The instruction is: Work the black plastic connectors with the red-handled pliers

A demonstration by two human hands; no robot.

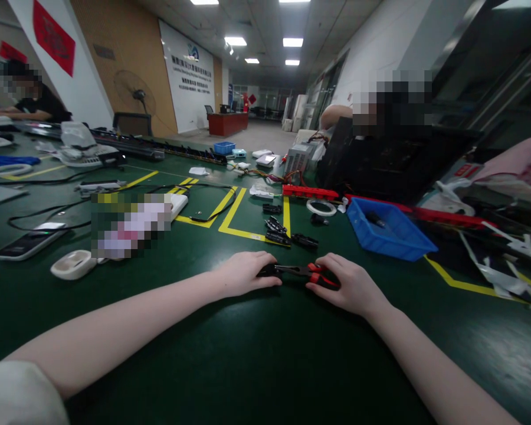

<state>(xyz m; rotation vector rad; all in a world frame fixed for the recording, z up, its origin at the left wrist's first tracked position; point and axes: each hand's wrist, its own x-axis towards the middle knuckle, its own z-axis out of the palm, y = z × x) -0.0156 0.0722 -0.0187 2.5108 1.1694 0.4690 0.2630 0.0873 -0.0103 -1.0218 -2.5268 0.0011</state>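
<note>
Long-nose pliers with red and black handles lie in the closed fingers of my right hand. Their jaws point left toward a small black part, which my left hand pinches between thumb and fingers. The jaw tips reach the black part; whether they clamp it I cannot tell. My fingers hide much of it. Just beyond my hands, several small black parts lie in a loose group by a yellow tape outline on the green table.
A blue tray stands right of the black parts, near a white ring. Red strips lie behind. To the left are a phone, a cream case and a black cable. Other people sit across the table.
</note>
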